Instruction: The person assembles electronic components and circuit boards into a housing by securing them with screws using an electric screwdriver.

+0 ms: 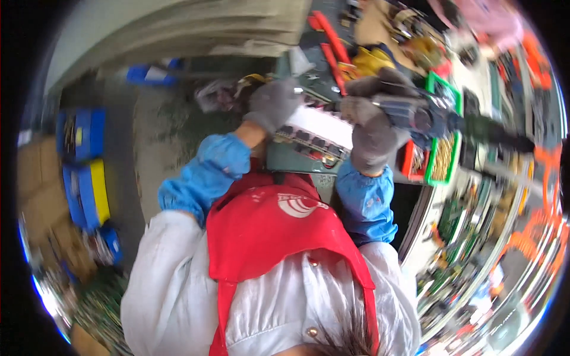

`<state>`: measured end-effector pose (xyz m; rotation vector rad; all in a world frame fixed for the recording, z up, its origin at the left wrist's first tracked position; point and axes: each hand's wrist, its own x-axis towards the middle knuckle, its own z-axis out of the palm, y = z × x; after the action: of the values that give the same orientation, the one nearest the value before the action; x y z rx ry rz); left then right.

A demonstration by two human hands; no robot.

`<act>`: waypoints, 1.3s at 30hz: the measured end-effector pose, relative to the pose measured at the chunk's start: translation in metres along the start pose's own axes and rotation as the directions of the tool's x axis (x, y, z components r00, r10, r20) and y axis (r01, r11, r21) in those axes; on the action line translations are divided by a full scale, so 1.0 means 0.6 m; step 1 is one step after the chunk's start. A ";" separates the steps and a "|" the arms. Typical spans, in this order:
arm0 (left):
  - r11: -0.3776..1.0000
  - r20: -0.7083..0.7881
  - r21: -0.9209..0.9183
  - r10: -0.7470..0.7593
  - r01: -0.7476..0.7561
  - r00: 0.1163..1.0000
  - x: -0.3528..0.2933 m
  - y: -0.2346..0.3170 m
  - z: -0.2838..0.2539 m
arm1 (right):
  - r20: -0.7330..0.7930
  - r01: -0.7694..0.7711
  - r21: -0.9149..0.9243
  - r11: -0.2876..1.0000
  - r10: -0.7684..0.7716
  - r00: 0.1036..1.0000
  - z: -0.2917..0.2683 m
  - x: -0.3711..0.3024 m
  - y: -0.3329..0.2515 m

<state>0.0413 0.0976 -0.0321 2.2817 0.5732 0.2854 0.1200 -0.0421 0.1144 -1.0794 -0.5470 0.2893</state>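
Observation:
My left hand (273, 107), in a grey glove, is closed at the left end of a white rectangular panel (323, 126). Dark parts line the panel's long edges, and it lies on a dark green work surface (291, 157). At the panel's right side, my right hand (374, 139), also gloved in grey, is wrapped round a dark blue-grey power tool (418, 115). That tool lies roughly level, its narrower end towards the panel. Motion blur smears its tip, and I cannot tell whether it touches the panel.
Red-handled pliers (335, 47) and a yellow item (371, 59) lie beyond the panel. On the right stand a green bin (444, 159) of small brass-coloured parts and a red bin (415, 159). Blue bins (83, 133) are at left; a pink sleeve (490, 21) shows far right.

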 end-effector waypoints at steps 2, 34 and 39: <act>0.998 0.013 -0.036 -0.052 0.052 0.999 0.004 -0.011 -0.002 | -0.081 -0.133 -0.003 0.991 0.133 0.988 -0.015 -0.019 -0.014; 0.331 0.901 -0.411 0.010 0.849 0.433 0.368 0.271 0.422 | -0.816 -0.541 0.131 0.831 0.400 0.417 -0.388 -0.127 0.176; 0.400 0.763 -0.615 0.083 0.680 0.641 0.370 0.155 0.218 | -0.722 -0.600 -0.255 0.758 0.264 0.639 -0.443 -0.005 0.257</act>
<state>0.3133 0.0662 -0.0486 0.9981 0.3128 -0.4446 0.2706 -0.1739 -0.1190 -1.7090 0.3398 0.1884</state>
